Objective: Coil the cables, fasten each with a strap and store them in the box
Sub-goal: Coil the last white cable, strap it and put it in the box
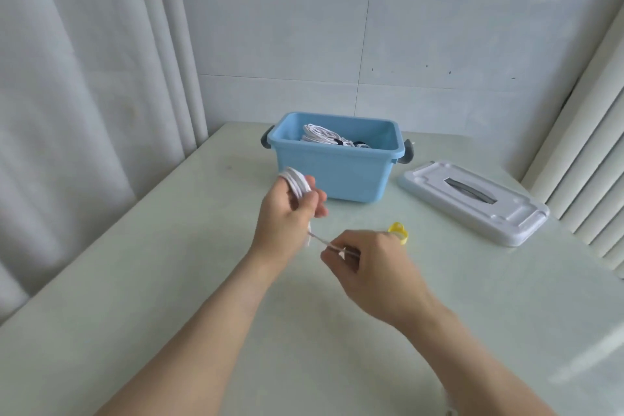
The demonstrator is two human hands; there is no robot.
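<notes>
Left hand (287,209) grips the coiled white cable (297,183); right hand (368,263) pinches its tail at 4 o'clock—keep tension winding the last loops.

Home room, curtains (84,94), tiled wall (439,27)

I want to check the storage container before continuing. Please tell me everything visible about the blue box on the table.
The light blue rectangular plastic box stands upright on the pale green table, near its far edge by the wall. It is open; its white lid lies apart on the table beside it. A grey latch handle sits at each short end. Inside lie coiled white cables. Neither hand touches it.
</notes>
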